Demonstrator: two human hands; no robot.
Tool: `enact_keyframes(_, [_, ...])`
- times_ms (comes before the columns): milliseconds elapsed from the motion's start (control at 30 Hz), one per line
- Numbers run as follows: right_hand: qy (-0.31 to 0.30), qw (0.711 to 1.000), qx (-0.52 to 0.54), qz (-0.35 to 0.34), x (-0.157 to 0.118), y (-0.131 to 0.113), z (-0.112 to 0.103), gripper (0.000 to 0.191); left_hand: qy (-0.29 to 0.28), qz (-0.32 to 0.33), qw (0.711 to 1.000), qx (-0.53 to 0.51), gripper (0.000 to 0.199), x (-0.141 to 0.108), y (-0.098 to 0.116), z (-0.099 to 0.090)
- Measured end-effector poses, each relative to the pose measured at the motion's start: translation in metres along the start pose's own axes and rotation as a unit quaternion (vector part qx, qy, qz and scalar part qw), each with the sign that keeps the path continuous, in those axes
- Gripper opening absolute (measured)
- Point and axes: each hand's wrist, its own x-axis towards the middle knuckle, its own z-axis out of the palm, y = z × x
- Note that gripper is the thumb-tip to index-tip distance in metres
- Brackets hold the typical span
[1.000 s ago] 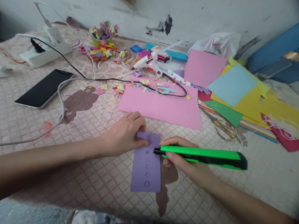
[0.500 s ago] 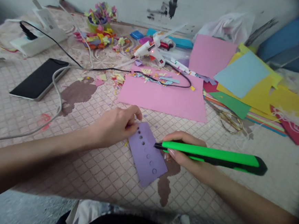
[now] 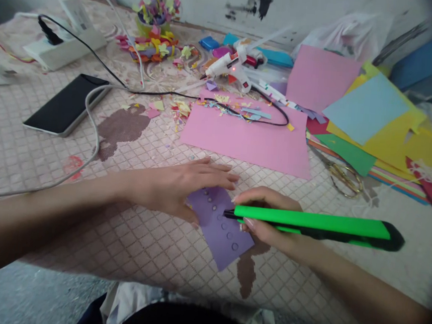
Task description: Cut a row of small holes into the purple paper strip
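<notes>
A purple paper piece (image 3: pixel 219 239) lies on the quilted cloth, with a slanting row of small circles; the upper ones look cut or filled, the lower ones are outlines. My left hand (image 3: pixel 184 187) rests flat over its upper end, thumb at the left edge and fingers stretched to the right. In my right hand (image 3: pixel 267 216) is a green and black utility knife (image 3: pixel 315 226), its dark tip pointing left at the middle of the row. Whether the tip touches the paper, I cannot tell.
A pink sheet (image 3: pixel 243 141) with paper scraps lies beyond my hands, a white glue gun (image 3: pixel 233 68) behind it. Scissors (image 3: pixel 345 179) and coloured papers (image 3: pixel 369 109) are at right. A phone (image 3: pixel 67 104), cables and a power strip (image 3: pixel 66 48) are at left.
My left hand has gone from gripping the paper's top corner to lying spread over its upper end. The knife tip is now nearer the circles. The whole view has shifted slightly.
</notes>
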Motion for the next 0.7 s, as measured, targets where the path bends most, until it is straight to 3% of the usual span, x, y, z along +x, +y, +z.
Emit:
enact_keyframes(167, [-0.02,1.0,0.013,-0.018,-0.001,0.001,-0.001,0.022,-0.033,-0.01,0.999,-0.019,0.075,0.004,-0.001,0.008])
enact_keyframes(367, [-0.076,0.996,0.023,0.043,-0.005,-0.005,-0.022,0.025,0.02,0.009,1.0,-0.012,0.067,0.004,-0.006,0.017])
enact_keyframes(467, [-0.096,0.994,0.035,0.029,-0.006,-0.004,-0.029,0.025,0.046,0.015,0.999,-0.009,0.068,0.004,-0.008,0.023])
enact_keyframes(700, [0.022,0.997,0.073,0.01,-0.008,0.007,-0.017,0.02,0.074,0.01,0.997,0.008,0.071,0.006,-0.005,0.028])
